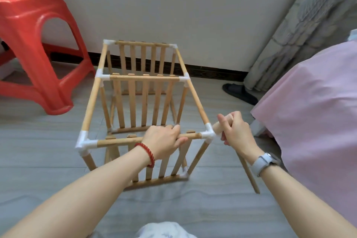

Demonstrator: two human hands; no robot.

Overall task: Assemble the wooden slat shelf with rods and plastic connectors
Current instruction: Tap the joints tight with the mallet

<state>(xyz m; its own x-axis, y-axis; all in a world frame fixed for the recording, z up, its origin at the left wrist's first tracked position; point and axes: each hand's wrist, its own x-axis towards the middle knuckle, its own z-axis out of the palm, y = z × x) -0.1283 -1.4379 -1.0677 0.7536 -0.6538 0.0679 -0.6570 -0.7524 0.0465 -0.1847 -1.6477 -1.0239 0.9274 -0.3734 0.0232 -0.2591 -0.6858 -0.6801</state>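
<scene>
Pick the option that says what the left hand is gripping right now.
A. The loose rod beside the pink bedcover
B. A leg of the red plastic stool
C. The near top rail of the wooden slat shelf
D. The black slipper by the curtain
C: the left hand has its fingers curled over the near top rail of the wooden slat shelf, between the two white plastic corner connectors.

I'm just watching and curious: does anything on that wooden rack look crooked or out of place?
Nothing looks broken. The shelf frame lies on its side on the floor. The left hand grips its near top rod, while the right hand holds a loose rod at the white corner connector.
</scene>
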